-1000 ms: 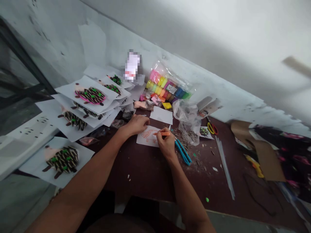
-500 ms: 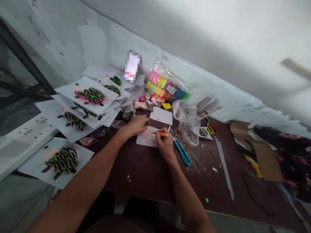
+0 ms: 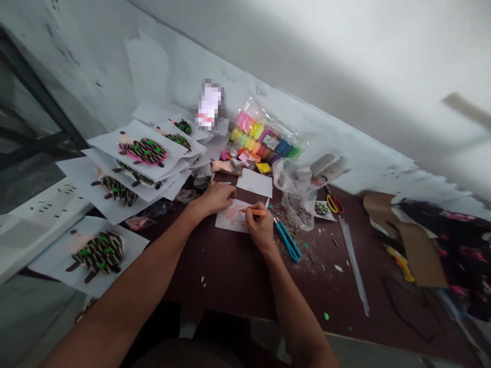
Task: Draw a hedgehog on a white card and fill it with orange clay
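Orange marker [image 3: 253,211] is resting its tip on a drawing on a paper sheet [image 3: 229,222], and I'm seeing it clenched in the right hand [image 3: 261,230]. The left hand [image 3: 218,198] is lying released, palm-down, at the sheet's corner on the table [image 3: 215,276]. Just beyond, I'm seeing blue-handled scissors [image 3: 287,240], sunflower seed shells [image 3: 295,217], a bag of modelling clay [image 3: 264,135] and seed-covered hedgehog collages [image 3: 143,152].

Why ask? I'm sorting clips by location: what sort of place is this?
Probably a small craft workspace: seed-shell hedgehog pictures on paper sheets, a bag of coloured modelling clay, and scissors lie about.
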Available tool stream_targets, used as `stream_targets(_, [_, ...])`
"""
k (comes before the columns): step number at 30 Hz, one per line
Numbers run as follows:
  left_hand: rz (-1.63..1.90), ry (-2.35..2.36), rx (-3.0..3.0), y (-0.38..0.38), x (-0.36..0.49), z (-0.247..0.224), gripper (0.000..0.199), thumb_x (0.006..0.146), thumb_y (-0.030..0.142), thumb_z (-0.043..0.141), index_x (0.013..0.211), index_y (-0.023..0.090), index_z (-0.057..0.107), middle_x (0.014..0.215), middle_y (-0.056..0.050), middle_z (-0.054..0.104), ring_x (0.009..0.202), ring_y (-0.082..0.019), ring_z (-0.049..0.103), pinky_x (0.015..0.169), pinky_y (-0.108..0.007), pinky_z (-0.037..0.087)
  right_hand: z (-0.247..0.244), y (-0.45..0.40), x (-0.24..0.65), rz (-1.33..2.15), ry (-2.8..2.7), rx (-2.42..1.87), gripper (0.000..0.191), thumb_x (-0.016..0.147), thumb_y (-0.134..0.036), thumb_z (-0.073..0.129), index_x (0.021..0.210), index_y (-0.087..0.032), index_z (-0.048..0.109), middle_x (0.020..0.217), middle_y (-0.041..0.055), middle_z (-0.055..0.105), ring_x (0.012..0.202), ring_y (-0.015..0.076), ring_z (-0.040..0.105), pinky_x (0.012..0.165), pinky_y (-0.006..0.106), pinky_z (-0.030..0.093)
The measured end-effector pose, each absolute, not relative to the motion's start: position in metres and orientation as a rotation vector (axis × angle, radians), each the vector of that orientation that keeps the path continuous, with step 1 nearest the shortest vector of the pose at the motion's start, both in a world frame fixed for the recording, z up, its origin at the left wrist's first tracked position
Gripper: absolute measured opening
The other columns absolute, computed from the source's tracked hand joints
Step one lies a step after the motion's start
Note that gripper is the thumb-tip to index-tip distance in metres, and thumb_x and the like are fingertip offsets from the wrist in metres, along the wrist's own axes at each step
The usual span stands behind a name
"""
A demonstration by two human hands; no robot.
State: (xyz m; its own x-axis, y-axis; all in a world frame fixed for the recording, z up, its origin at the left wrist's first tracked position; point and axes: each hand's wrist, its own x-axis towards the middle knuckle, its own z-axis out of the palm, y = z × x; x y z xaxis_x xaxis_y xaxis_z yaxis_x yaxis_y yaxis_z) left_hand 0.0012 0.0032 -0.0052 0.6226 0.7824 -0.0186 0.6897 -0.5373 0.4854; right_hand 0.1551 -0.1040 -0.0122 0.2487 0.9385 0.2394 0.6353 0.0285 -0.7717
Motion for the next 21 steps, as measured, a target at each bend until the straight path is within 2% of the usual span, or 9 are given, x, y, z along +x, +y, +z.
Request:
stream_targets(9, [0.277,1.162,2.417,0.003,0.0016,-0.0048,0.023,0.08,0.016,0.053,0.095,0.02,0.07,0.093,-0.006,0.073,0.09,-0.022,0.066,0.08,-0.032,0.043,-0.009,-0.1042,0.1533,0.452,-1.465,-1.704,0.019,0.082,-0.035,0.052,0.067,-0.022,0.053,0.058,-0.0031,0.056,0.052,0.0124,0.049,0.052,0.023,0.035])
stream_targets(21, [0.291,1.156,2.413,0.005,0.0012,-0.0078,0.023,0.078,0.015,0.054,0.093,0.02,0.07,0.09,-0.005,0.074,0.088,-0.021,0.065,0.079,-0.032,0.043,-0.0079,-0.1043,0.1543,0.45,-1.422,-1.668,0.019,0.081,-0.035,0.053,0.067,-0.022,0.053,0.06,-0.0025,0.058,0.054,0.0128,0.05,0.054,0.024,0.037])
